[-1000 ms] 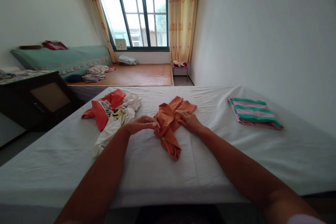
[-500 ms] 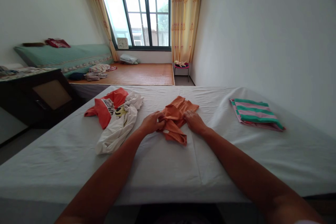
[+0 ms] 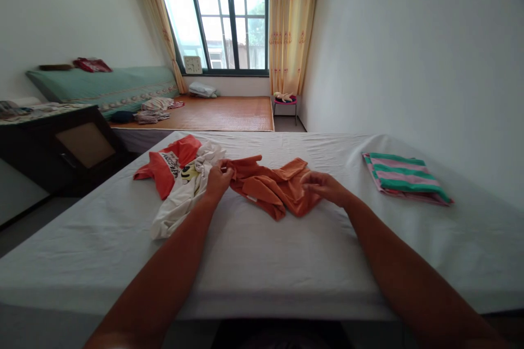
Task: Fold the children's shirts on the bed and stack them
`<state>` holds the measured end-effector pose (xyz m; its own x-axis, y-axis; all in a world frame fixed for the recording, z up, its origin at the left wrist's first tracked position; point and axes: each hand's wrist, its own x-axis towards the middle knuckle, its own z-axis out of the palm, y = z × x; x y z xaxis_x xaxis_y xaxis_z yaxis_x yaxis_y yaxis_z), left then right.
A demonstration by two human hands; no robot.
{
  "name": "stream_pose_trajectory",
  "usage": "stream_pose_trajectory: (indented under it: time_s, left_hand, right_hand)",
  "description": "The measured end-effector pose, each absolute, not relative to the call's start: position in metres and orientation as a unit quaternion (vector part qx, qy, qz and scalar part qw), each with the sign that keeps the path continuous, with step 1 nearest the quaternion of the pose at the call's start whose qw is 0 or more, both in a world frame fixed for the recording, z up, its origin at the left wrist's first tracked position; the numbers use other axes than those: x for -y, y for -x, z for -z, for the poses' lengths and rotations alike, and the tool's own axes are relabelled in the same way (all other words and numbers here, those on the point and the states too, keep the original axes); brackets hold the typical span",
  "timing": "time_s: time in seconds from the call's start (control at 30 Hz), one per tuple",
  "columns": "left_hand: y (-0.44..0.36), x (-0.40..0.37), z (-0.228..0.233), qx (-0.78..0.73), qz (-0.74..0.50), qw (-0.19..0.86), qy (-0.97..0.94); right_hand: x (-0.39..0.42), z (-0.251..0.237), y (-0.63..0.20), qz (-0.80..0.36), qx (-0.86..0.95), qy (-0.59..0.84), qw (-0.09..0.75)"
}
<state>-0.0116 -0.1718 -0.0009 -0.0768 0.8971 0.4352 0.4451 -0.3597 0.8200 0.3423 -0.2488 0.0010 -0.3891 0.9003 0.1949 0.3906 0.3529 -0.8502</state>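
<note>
A crumpled orange garment [image 3: 266, 185] with a small white label lies stretched sideways across the white-sheeted bed [image 3: 262, 262]. At its left end my left hand [image 3: 220, 177] is closed, pinching the bunched cloth. My right hand [image 3: 325, 188] is over its right part, fingers bent and thumb drawn in on the fabric; the fingertips are slightly blurred. Close by my left hand lies a white garment [image 3: 176, 210] with a yellow cartoon print, and against it a red garment [image 3: 158, 174] with lettering. To the far right rests a folded green-and-pink striped cloth [image 3: 405, 177].
Behind the bed is a low platform with a brown mat [image 3: 229, 112], holding several heaped clothes [image 3: 155, 112]. A dark cabinet [image 3: 53, 142] stands at the left, and a small stool [image 3: 285, 101] is below the curtain. A white wall runs along the right.
My hands have moved apart, the left one leftward and the right one rightward. Between them the orange garment has spread from a compact bunch into a wider shape.
</note>
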Motion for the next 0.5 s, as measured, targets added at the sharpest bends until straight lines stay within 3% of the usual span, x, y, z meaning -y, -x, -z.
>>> stream_pose_trajectory:
  time_s: [0.07, 0.13, 0.33, 0.5]
  left_hand:
    - [0.009, 0.179, -0.007, -0.523, -0.519, 0.109, -0.667]
    - [0.001, 0.189, -0.015, -0.480, -0.489, 0.056, -0.726]
    - [-0.029, 0.220, -0.012, -0.265, -0.237, 0.154, -0.922]
    - [-0.025, 0.215, -0.007, -0.287, -0.235, 0.149, -0.917]
  right_hand:
    - [0.242, 0.005, -0.339, -0.263, 0.761, 0.452, 0.384]
    - [0.237, 0.012, -0.342, -0.193, 0.803, 0.443, 0.349]
    - [0.236, 0.022, -0.356, -0.105, 0.838, 0.491, 0.212]
    - [0.238, 0.015, -0.358, -0.121, 0.812, 0.519, 0.238]
